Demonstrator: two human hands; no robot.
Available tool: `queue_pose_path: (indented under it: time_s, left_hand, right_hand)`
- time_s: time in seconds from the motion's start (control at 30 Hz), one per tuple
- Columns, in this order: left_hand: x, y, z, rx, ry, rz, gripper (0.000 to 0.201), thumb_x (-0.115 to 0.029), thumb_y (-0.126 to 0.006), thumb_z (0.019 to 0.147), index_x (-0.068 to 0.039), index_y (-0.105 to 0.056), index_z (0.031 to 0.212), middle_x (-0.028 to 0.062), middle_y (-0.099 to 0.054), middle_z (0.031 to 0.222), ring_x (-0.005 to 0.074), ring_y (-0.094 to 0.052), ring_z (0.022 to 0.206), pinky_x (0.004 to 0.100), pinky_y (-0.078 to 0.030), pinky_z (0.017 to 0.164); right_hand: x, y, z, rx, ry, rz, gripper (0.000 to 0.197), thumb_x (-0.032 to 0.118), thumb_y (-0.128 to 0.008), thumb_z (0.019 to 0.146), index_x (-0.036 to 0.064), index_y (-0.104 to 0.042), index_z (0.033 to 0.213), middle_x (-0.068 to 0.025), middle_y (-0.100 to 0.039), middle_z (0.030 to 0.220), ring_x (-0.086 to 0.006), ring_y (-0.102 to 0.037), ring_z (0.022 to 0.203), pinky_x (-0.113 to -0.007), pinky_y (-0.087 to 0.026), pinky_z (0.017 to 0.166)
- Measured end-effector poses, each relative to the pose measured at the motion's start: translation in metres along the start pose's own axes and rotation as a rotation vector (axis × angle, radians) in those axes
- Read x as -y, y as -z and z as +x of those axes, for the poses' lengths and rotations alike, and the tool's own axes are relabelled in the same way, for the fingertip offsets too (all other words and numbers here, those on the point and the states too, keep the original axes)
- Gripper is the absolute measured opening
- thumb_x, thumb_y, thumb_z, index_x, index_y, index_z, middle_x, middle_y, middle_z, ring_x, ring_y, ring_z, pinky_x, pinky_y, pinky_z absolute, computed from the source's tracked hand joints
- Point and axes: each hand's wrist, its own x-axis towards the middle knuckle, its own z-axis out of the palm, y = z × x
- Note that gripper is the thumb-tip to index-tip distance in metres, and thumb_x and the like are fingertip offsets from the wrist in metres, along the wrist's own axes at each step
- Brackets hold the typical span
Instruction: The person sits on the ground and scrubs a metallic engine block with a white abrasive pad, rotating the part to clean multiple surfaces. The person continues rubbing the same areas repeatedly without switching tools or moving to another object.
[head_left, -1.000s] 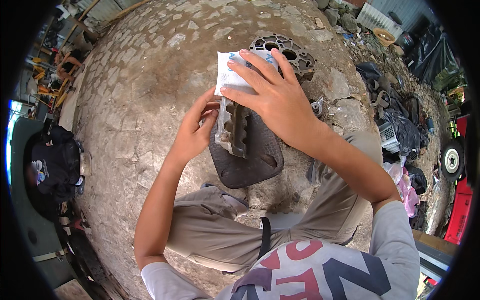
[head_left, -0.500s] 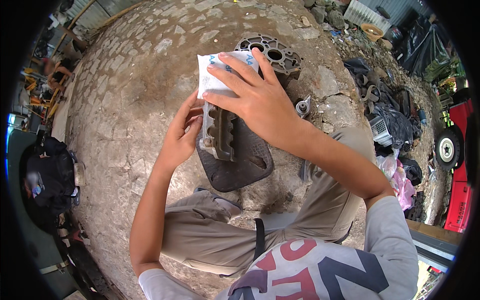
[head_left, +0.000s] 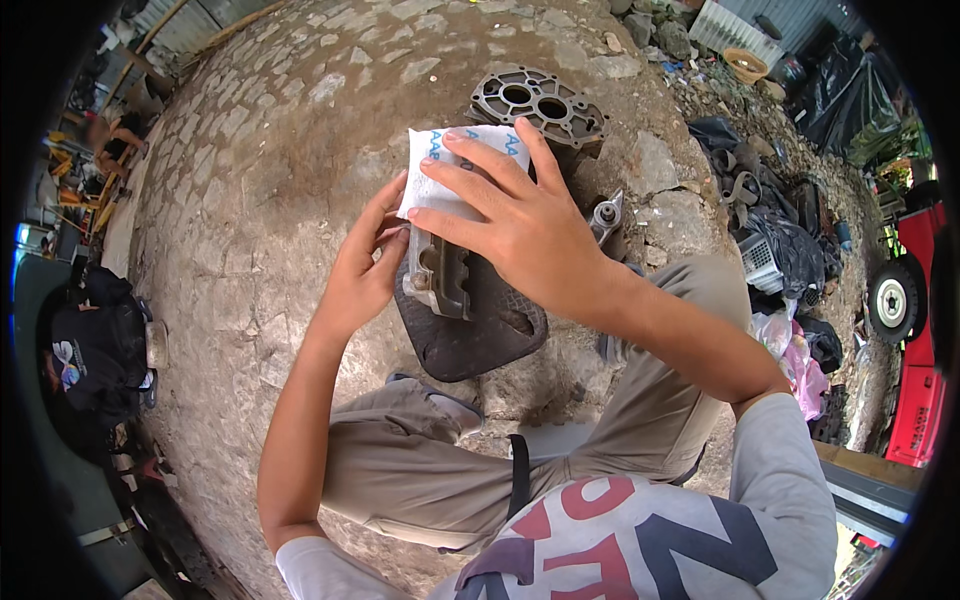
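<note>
A white sheet with blue print (head_left: 432, 190) lies over the far part of a scalloped metal engine part (head_left: 452, 285). My right hand (head_left: 520, 205) rests flat on the sheet from the right, fingers spread. At the left side of the sheet and the metal part, my left hand (head_left: 368, 262) has its fingers curled and its thumb near the metal; the fingertips are partly hidden. The near end of the metal part shows half-round recesses. Beneath it is a dark, textured mat (head_left: 455, 355) on the ground.
A flat metal engine block piece with two large round bores (head_left: 560, 112) stands beyond my right hand. A ratchet-like metal tool (head_left: 606, 213) lies right of that hand. Dark bags and straps (head_left: 790, 235) are heaped farther right. Someone in dark clothing (head_left: 100, 340) is at the left.
My right hand and the white sheet have shifted nearer to me and slightly right, covering more of the recesses. The left hand stays in nearly the same place.
</note>
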Motion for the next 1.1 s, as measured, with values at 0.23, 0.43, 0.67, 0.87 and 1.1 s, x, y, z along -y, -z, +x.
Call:
queue_pose_path:
  time_s: [0.23,0.43,0.67,0.87,1.1]
  left_hand:
    - [0.007,0.004,0.001,0.015,0.006,0.039,0.064,0.002,-0.054,0.105,-0.012,-0.037,0.165,0.0145,-0.059,0.147,0.0254,-0.061,0.131,0.0408,-0.049,0.11]
    - [0.012,0.007,-0.004,-0.034,0.083,0.102,0.063,-0.006,-0.054,0.109,-0.016,-0.032,0.167,0.0168,-0.059,0.145,0.027,-0.062,0.13,0.0422,-0.05,0.109]
    - [-0.006,0.007,0.002,-0.163,-0.092,0.131,0.056,-0.015,-0.049,0.113,-0.009,-0.032,0.165,0.0175,-0.058,0.146,0.0288,-0.057,0.137,0.0436,-0.045,0.114]
    - [-0.052,0.003,-0.007,-0.247,-0.337,0.234,0.073,-0.032,-0.069,0.103,-0.004,-0.036,0.163,0.0194,-0.057,0.151,0.032,-0.055,0.14,0.0469,-0.043,0.117]
    - [-0.082,-0.009,-0.013,-0.118,-0.5,0.507,0.055,-0.016,-0.084,0.088,-0.009,-0.06,0.137,0.0155,-0.066,0.132,0.0345,-0.063,0.125,0.0502,-0.044,0.114]
  right_hand:
    - [-0.017,0.004,-0.004,0.075,-0.005,0.05,0.033,0.016,-0.064,0.092,0.0242,-0.076,0.122,-0.0018,-0.067,0.133,-0.0217,-0.054,0.139,-0.062,-0.027,0.122]
    - [-0.088,0.026,-0.004,-0.055,-0.419,0.335,0.046,-0.003,-0.05,0.1,0.0163,-0.071,0.136,-0.0081,-0.073,0.124,-0.027,-0.065,0.12,-0.039,-0.047,0.104]
    - [-0.101,0.039,-0.011,-0.073,-0.62,0.53,0.04,0.002,-0.049,0.107,0.0147,-0.069,0.14,-0.004,-0.074,0.105,-0.01,-0.053,0.08,-0.026,-0.045,0.073]
    - [-0.045,0.058,0.007,-0.01,-0.231,0.356,0.039,0.001,-0.059,0.1,0.0167,-0.076,0.131,-0.0032,-0.074,0.128,-0.0182,-0.064,0.117,-0.039,-0.042,0.108]
    - [-0.003,0.016,-0.001,-0.046,-0.062,0.748,0.049,0.0,-0.072,0.085,0.0176,-0.073,0.131,-0.0033,-0.072,0.128,-0.0275,-0.067,0.115,-0.042,-0.051,0.101]
